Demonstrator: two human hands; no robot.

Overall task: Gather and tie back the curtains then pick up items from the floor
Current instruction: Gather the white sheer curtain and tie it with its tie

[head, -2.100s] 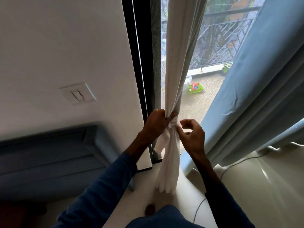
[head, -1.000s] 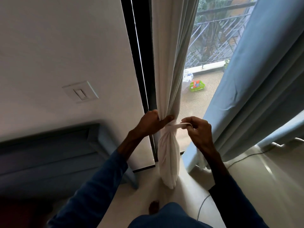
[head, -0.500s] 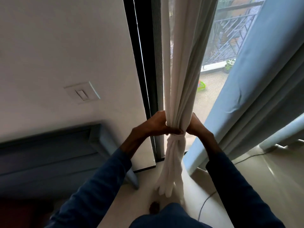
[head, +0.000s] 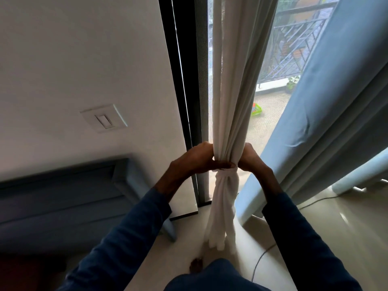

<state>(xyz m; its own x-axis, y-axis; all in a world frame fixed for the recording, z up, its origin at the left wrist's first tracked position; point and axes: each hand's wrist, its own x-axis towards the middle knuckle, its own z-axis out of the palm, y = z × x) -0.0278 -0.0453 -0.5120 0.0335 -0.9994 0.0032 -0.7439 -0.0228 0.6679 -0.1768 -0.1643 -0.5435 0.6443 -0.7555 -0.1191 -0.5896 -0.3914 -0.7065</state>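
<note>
A white sheer curtain hangs gathered into a narrow column in front of the glass door. A white tie band circles it at hand height, and the fabric bunches below it down to the floor. My left hand grips the bundle from the left, thumb lying across the front along the band. From the right, my right hand reaches round the bundle; its fingers are hidden behind the fabric.
A blue curtain hangs loose at the right. The dark door frame and a wall switch are at the left, with a blue upholstered piece below. A thin cable lies on the pale floor. A green basket sits outside on the balcony.
My right hand drew the tie band out to the right, then carried it round the bundle. Both hands now clasp the curtain at the band, and the bundle is cinched tighter.
</note>
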